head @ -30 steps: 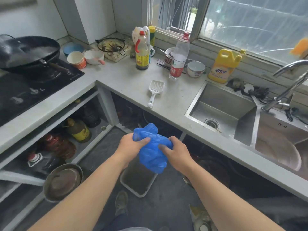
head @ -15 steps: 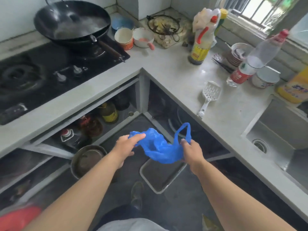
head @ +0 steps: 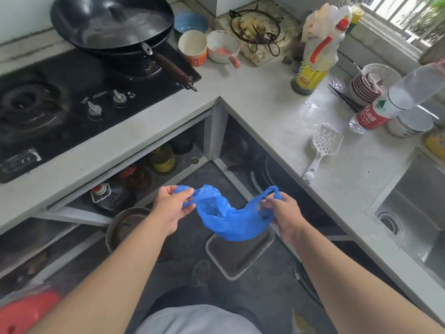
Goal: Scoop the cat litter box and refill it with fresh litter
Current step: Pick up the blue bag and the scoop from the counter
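The bag (head: 226, 218) is thin, crinkled blue plastic, the scoop (head: 323, 145) matt white plastic, the sink (head: 414, 201) brushed metal, the wok (head: 113, 22) glossy black.

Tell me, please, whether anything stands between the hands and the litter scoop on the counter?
Nothing visible blocks the white litter scoop; it lies in the open near the counter's edge. But the left hand and right hand both grip the blue bag.

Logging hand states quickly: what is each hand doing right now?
Left hand: pinching one handle of the blue plastic bag.
Right hand: gripping the bag's other handle.
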{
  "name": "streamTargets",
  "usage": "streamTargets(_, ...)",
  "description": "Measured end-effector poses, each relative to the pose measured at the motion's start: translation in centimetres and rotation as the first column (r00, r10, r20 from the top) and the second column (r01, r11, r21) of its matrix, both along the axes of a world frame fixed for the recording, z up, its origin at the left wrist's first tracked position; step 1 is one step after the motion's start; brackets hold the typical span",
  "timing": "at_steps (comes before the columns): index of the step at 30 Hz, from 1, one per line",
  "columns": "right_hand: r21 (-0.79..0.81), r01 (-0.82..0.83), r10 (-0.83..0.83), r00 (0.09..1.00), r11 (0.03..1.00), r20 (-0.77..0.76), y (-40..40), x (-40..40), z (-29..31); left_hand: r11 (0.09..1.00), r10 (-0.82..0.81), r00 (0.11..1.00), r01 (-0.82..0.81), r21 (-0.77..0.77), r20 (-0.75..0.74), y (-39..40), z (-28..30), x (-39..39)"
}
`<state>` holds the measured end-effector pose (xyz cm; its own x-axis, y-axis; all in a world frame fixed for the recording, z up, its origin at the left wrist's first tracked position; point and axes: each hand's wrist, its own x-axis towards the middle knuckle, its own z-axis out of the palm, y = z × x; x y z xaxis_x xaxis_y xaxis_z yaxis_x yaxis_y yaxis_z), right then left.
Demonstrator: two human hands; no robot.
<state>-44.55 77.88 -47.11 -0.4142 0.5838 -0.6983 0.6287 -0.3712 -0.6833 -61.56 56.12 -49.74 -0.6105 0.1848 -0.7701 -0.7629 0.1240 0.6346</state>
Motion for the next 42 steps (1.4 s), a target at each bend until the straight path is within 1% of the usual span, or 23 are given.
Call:
streamTargets(2, -0.006, -0.05, 0.049, 0.998, 0.999, -0.032, -0.2, -0.9, 0.7, 0.999, -0.033, 0.999, 0.033, -0.033, -0.007, 0.7, -0.2, -0.2)
streamTargets(5, 0.037, -0.079, 0.08, 0.996, 0.996, -0.024, 0.1, -1.7, 1.2, 0.965, -0.228, 0.969, 0.211, -0.159, -0.097, 1.4, -0.5, -0.1)
streamTargets(6, 0.053, -0.052, 0.052, 0.999, 0.997, -0.002, 0.4, -1.8, 1.5, 0.937, -0.306, 0.943, 0.274, -0.216, -0.131, 1.5, -0.5, 0.0)
streamTargets(8, 0.027, 0.091, -0.092, 0.996, 0.995, 0.02, 1.3, -2.0, 1.6, 0.869, -0.447, 0.881, 0.388, -0.307, -0.154, 1.8, -0.8, 0.2)
streamTargets(10, -0.051, 0.239, -0.238, 0.971, 0.97, 0.018, 2.1, -2.0, 1.7, 0.82, -0.532, 0.839, 0.477, -0.318, -0.113, 2.1, -1.0, 0.3)
streamTargets(11, -0.077, 0.256, -0.255, 0.967, 0.964, 0.013, 2.4, -1.8, 1.6, 0.802, -0.562, 0.822, 0.516, -0.303, -0.088, 2.3, -0.8, 0.4)
streamTargets(14, -0.067, 0.112, -0.115, 0.993, 0.991, -0.04, 2.8, -1.1, 1.5, 0.707, -0.688, 0.721, 0.642, -0.298, -0.08, 2.5, -0.5, 0.8)
streamTargets(16, 0.026, -0.03, 0.03, 0.999, 0.999, -0.033, 2.7, -0.6, 1.5, 0.585, -0.79, 0.606, 0.702, -0.407, -0.089, 2.4, -1.3, 0.9)
streamTargets(17, 0.076, -0.094, 0.094, 0.996, 0.993, 0.001, 2.8, -0.4, 1.3, 0.548, -0.813, 0.574, 0.697, -0.464, -0.097, 2.3, -1.8, 0.8)
streamTargets(20, 0.189, -0.245, 0.226, 0.967, 0.951, 0.115, 3.3, 0.4, 0.5, 0.512, -0.829, 0.538, 0.622, -0.592, -0.152, 2.7, -2.4, 0.5)
streamTargets(22, 0.235, -0.423, 0.372, 0.899, 0.875, 0.233, 3.9, 1.0, -0.2, 0.499, -0.842, 0.498, 0.575, -0.648, -0.206, 2.9, -2.5, 0.5)
streamTargets(23, 0.213, -0.55, 0.477, 0.822, 0.808, 0.311, 4.3, 1.2, -0.6, 0.505, -0.842, 0.48, 0.547, -0.668, -0.245, 3.0, -2.5, 0.5)
streamTargets(25, 0.093, -0.778, 0.667, 0.587, 0.622, 0.459, 5.1, 1.5, -1.1, 0.549, -0.82, 0.475, 0.499, -0.67, -0.319, 3.1, -2.2, 0.6)
streamTargets(26, 0.015, -0.811, 0.705, 0.517, 0.585, 0.484, 5.4, 1.6, -1.1, 0.573, -0.807, 0.477, 0.491, -0.656, -0.348, 3.2, -1.9, 0.7)
streamTargets(27, -0.045, -0.798, 0.713, 0.51, 0.601, 0.482, 5.7, 1.7, -1.2, 0.598, -0.791, 0.489, 0.492, -0.632, -0.368, 3.3, -1.8, 0.8)
streamTargets(28, -0.057, -0.763, 0.687, 0.543, 0.643, 0.483, 6.1, 1.7, -1.2, 0.626, -0.77, 0.513, 0.497, -0.601, -0.379, 3.5, -1.6, 0.8)
streamTargets(29, -0.004, -0.716, 0.624, 0.605, 0.698, 0.494, 6.5, 1.6, -1.1, 0.659, -0.743, 0.55, 0.5, -0.562, -0.381, 3.6, -1.5, 0.9)
streamTargets(31, 0.239, -0.535, 0.372, 0.784, 0.81, 0.497, 7.8, 1.1, -1.0, 0.699, -0.704, 0.614, 0.505, -0.507, -0.358, 3.7, -1.3, 1.1)
streamTargets(33, 0.423, -0.308, 0.099, 0.889, 0.852, 0.447, 9.1, 0.5, -1.0, 0.703, -0.695, 0.64, 0.508, -0.498, -0.327, 3.6, -1.4, 1.4)
streamTargets(35, 0.458, -0.164, -0.046, 0.909, 0.874, 0.414, 10.7, -0.1, -1.5, 0.718, -0.675, 0.669, 0.501, -0.482, -0.309, 3.5, -1.7, 1.8)
streamTargets(38, 0.454, -0.036, -0.179, 0.889, 0.89, 0.421, 13.1, -1.3, -2.5, 0.755, -0.636, 0.707, 0.487, -0.439, -0.31, 3.3, -2.4, 2.1)
streamTargets(40, 0.477, -0.007, -0.231, 0.869, 0.879, 0.438, 14.6, -2.2, -3.2, 0.772, -0.618, 0.723, 0.483, -0.414, -0.308, 3.0, -3.1, 2.2)
streamTargets(42, 0.475, -0.021, -0.229, 0.856, 0.88, 0.463, 15.9, -2.7, -4.2, 0.776, -0.613, 0.729, 0.483, -0.405, -0.305, 2.7, -3.9, 2.3)
